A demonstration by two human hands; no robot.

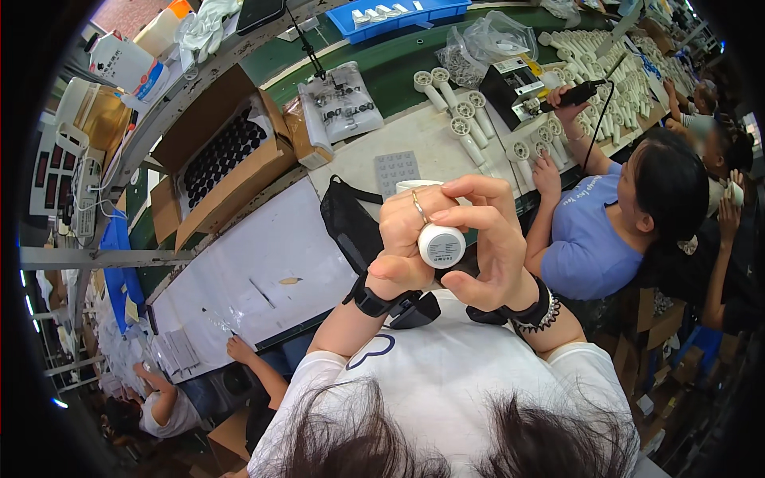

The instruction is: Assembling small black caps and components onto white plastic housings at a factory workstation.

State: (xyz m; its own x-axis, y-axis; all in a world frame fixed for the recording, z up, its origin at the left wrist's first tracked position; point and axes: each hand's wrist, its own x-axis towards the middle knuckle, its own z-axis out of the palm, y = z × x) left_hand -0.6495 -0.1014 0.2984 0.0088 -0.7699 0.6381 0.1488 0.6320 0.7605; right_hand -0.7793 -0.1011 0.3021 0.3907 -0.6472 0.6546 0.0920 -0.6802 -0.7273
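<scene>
My left hand (405, 231) is closed around a white handheld fan (442, 246), its round end turned up toward me with a grey label on it. Part of a white rim shows above the knuckles; the rest of the fan is hidden by my hands. My right hand (498, 243) curves about the labelled end with fingers apart. Its index fingertip rests by the upper edge of that end, and the thumb sits just below it. Under my hands on the bench are a black mesh pouch (348, 227) and a grey sheet of labels (396, 169).
An open carton (271, 163) of black round parts stands left on the bench. Several white fans (470, 143) lie at the far right, near a black machine (510, 88). A co-worker in blue (594, 231) holds a black power tool there. A blue tray (398, 17) sits behind.
</scene>
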